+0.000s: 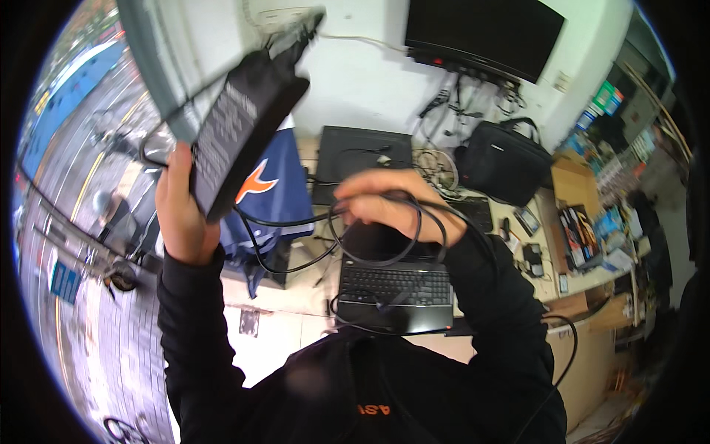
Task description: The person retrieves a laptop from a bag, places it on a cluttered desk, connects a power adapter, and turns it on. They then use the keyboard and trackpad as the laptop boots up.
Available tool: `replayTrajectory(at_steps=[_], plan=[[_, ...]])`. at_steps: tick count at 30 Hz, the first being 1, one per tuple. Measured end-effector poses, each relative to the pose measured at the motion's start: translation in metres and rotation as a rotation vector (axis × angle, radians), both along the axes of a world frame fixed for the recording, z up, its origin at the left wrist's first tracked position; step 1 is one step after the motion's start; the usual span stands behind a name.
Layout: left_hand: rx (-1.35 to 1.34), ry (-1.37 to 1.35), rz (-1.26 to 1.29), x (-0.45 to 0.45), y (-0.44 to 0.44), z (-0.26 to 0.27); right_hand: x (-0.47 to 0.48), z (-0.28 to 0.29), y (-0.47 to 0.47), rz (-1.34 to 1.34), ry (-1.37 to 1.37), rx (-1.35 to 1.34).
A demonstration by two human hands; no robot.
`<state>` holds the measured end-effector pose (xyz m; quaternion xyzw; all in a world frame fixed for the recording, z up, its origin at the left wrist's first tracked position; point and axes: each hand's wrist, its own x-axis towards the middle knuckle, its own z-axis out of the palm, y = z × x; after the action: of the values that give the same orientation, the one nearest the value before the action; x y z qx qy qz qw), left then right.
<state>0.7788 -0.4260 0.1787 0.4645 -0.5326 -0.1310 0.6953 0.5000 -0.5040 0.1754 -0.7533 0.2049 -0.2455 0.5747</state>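
Observation:
My left hand (186,208) grips the lower end of a large black power adapter (233,130), raised and tilted on the left. Its broad face bears pale printed writing. The dark, blurred shape at its upper end is hard to make out. A black cable (294,272) runs from near the adapter's lower end towards my right hand (388,205), whose fingers are closed around loose loops of it. Below that hand an open black laptop (396,283) lies on the desk, its screen partly hidden by the hand and cable.
A second closed dark laptop (363,150) lies at the back of the desk (541,272), near tangled cables (438,169). To the right are a black laptop bag (507,158) and a cardboard box (577,177). A monitor (485,33) hangs on the wall. Blue cloth (277,188) hangs behind the adapter.

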Motion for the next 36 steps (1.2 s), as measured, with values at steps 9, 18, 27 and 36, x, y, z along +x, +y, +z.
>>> replayTrajectory(at_steps=[9,18,27,36], plan=[[-0.057,0.699,-0.329,0.012,-0.010,0.029,0.005,-0.025,-0.023,-0.408,-0.027,-0.314],[0.218,0.253,-0.301,-0.033,-0.009,0.023,0.087,0.043,-0.024,-0.251,-0.705,0.236],[-0.073,-0.692,0.557,0.065,0.013,0.030,0.031,0.069,-0.034,-0.390,-0.123,-0.489],[0.056,0.231,-0.278,-0.082,-0.001,0.011,0.091,0.009,0.045,-0.490,-0.113,-0.955]])
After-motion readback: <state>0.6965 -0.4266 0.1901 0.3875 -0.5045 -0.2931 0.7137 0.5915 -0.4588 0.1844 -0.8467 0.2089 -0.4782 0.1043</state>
